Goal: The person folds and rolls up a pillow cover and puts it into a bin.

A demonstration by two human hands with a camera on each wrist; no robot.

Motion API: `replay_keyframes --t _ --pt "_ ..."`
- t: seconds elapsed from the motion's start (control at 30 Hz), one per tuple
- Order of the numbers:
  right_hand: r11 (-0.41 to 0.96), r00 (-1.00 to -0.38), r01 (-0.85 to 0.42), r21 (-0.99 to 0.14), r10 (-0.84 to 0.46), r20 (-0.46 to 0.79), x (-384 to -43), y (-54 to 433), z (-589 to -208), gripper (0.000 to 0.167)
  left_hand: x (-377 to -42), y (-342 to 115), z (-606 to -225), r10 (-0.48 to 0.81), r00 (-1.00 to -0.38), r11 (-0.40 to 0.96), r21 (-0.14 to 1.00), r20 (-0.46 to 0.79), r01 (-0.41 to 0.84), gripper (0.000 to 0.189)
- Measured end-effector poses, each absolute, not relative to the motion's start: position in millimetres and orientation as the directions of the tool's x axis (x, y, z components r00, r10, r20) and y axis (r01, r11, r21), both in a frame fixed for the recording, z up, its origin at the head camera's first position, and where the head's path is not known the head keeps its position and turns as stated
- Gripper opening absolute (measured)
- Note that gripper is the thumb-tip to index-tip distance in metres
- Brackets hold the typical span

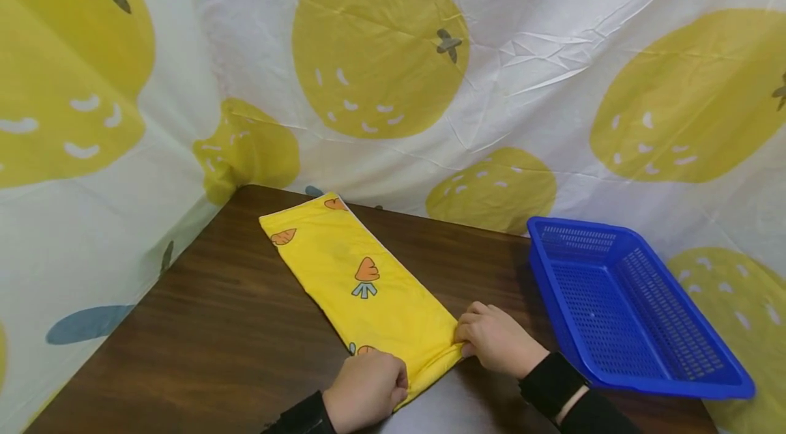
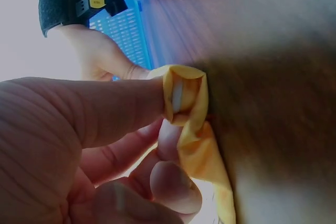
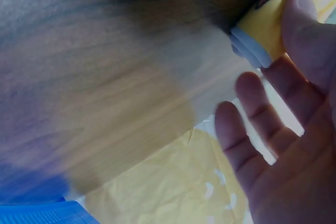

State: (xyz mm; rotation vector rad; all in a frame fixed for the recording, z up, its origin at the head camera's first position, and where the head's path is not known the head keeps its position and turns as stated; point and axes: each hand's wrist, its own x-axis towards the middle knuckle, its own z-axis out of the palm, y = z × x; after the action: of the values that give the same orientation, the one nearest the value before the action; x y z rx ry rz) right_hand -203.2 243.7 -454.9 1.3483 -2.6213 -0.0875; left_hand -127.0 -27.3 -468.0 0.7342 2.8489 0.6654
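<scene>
A yellow cloth [image 1: 393, 297] printed with carrots lies as a long folded strip on the brown table, its near end rolled or folded over. My left hand [image 1: 368, 389] pinches the near left corner of that end; in the left wrist view the cloth's rolled edge [image 2: 186, 95] sits between thumb and fingers. At the near right corner my right hand [image 1: 500, 342] pinches the cloth too. The right wrist view shows the layered cloth end [image 3: 265, 40] between thumb and index finger, with the other fingers [image 3: 233, 127] held apart from it.
A blue plastic basket [image 1: 552, 311] with perforated sides stands on the table to the right of my right hand. A white curtain [image 1: 245, 24] with yellow fruit prints hangs behind and to the left of the wooden table [image 1: 202, 325].
</scene>
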Motion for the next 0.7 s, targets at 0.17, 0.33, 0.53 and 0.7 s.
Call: replay_keyframes --t 0.17,0.33,0.53,0.7 --pt "0.618 -0.615 -0.781 0.088 -0.786 0.058 -201.5 242.2 -447.6 0.017 -127.7 -27.6 -473.6 0.515 -0.855 0.766 0.476 -0.053 0.432 0.024" --pt "0.657 -0.656 -0.754 0.005 -0.752 -0.066 -207.6 230.0 -438.6 0.027 -127.6 -27.9 -473.2 0.529 -0.846 0.748 0.51 -0.073 0.424 0.025" --pt "0.737 -0.717 -0.669 -0.097 -0.675 -0.175 -216.5 216.3 -431.5 0.033 -125.8 -27.8 -467.8 0.529 -0.845 0.747 0.517 -0.079 0.419 0.028" --pt "0.734 -0.723 -0.677 -0.059 -0.678 -0.133 -219.9 212.4 -434.3 0.033 -125.4 -28.2 -466.9 0.53 -0.844 0.743 0.524 -0.08 0.417 0.028"
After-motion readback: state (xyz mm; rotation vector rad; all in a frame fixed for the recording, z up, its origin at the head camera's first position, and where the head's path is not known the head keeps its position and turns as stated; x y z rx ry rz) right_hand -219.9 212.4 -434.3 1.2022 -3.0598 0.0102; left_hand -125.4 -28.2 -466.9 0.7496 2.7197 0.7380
